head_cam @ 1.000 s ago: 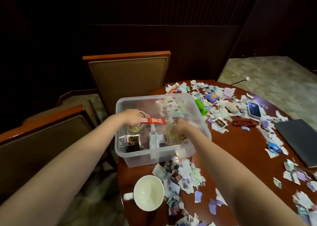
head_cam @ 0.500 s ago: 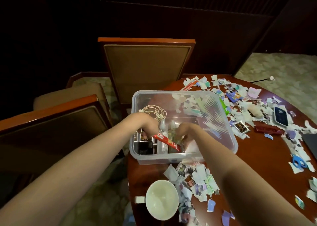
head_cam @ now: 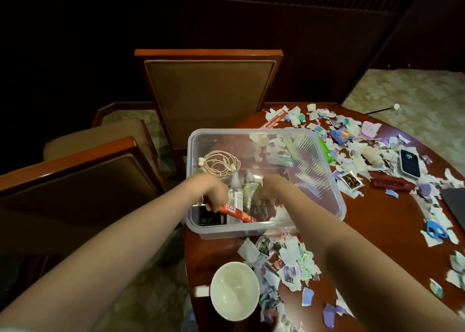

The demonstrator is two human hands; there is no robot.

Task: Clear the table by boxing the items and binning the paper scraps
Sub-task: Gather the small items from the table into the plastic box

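I pinch the red sachet in my left hand, low in the clear box, likely to lay it flat — whether my right hand grips anything, I cannot tell.

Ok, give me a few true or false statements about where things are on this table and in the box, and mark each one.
1. The left hand holds a red sachet inside the clear box. True.
2. The white earphones lie outside the box. False: the earphones lie coiled inside it, at its far left.
3. The blue scissors are already boxed. False: the blue scissors lie on the table, to the right of the box.
4. Torn paper scraps lie strewn over the table. True.
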